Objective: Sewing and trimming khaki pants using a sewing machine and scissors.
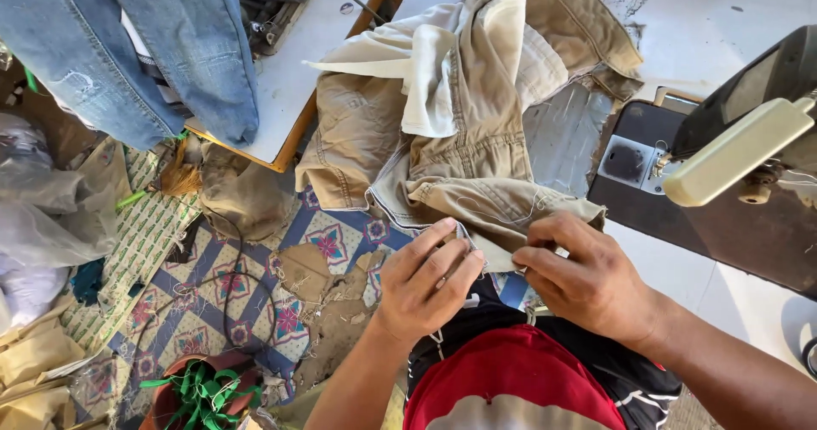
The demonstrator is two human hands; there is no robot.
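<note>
While the khaki trousers (459,132) lie heaped across the white sewing table (723,22) and spill over its near edge, the person's two hands work at the lowest fold of the cloth, just above their lap. Left hand (425,281): fingers curled, thumb and fingertips pressed together on the hem edge. Right hand (587,277): fingers bent down, pinching the same hem just beside the left. Loose pale threads trail over the fabric between the two hands.

Surroundings: a cream-coloured sewing machine (740,145) stands to the right, its arm overhanging a dark inset bed with a metal needle plate (627,162). The trousers' far end reaches close to that plate. A pair of blue jeans (145,47) hangs over a second table with a wooden rim (294,132) at upper left. Below, a patterned floor covering (247,277) with flower tiles is torn in places and littered with thread and scraps. A reddish basin (200,387) holds green strips. Clear plastic bags (42,200) and pale cloth pile up at the left edge.

Obscured: the hem section actually gripped is hidden under the fingers; whether a needle or tool is held cannot be told. The machine is cut off by the frame's right edge. A red and black garment (519,379) on the person covers the lap.
</note>
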